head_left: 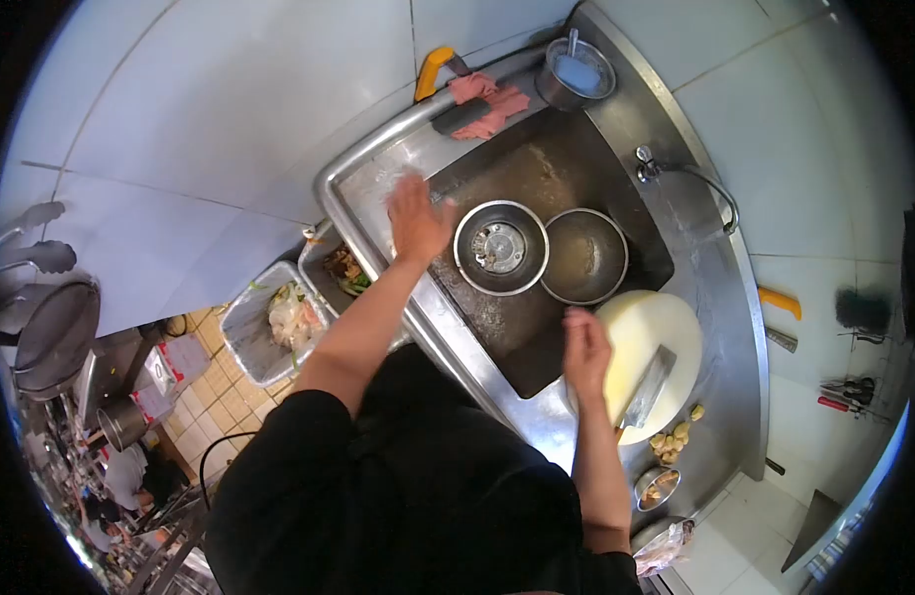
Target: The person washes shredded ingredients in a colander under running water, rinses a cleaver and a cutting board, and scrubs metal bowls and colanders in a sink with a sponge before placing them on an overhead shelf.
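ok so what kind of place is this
Most likely a working kitchen, perhaps a restaurant's. The signs are a big metal sink with bowls in it, a cleaver on a round chopping board, and a bin of what looks like food scraps.

The left forearm (363, 322) is slanting forward from the torso (398, 506), and the left hand (418, 223) is hanging farther out than the right. Its fingers are pointing ahead and its thumb is jutting inward, though blur is softening them, so their exact bend is hard to judge. The right forearm (603, 466) is pointing almost straight ahead, with the right hand (586, 352) hanging nearer the body, its fingers curving loosely.
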The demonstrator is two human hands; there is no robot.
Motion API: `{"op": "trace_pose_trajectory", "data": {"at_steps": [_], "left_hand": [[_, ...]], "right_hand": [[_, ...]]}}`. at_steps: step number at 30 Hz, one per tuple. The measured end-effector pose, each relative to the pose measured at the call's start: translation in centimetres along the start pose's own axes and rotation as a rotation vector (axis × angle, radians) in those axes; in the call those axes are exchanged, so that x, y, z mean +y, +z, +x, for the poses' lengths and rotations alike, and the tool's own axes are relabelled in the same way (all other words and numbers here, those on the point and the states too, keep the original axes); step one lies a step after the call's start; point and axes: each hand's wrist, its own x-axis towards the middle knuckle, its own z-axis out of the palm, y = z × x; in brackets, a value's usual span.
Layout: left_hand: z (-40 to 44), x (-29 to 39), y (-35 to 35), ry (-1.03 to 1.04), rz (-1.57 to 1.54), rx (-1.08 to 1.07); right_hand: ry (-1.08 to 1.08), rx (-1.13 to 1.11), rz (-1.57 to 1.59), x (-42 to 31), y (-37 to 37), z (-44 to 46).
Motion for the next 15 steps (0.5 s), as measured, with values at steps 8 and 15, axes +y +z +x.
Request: {"op": "trace_pose_trajectory", "data": {"at_steps": [8,15], "left_hand": [[7.3,-0.8,1.1,0.189,-0.031,0.085],[-0.1,5.0,4.0,0.380,0.027,-0.014]], "right_hand": [[-0.143,0.481,-0.501,1.0,-17.7,19.5],[-0.217,0.300,-0.854,3.6,-18.0,28.4]]}}
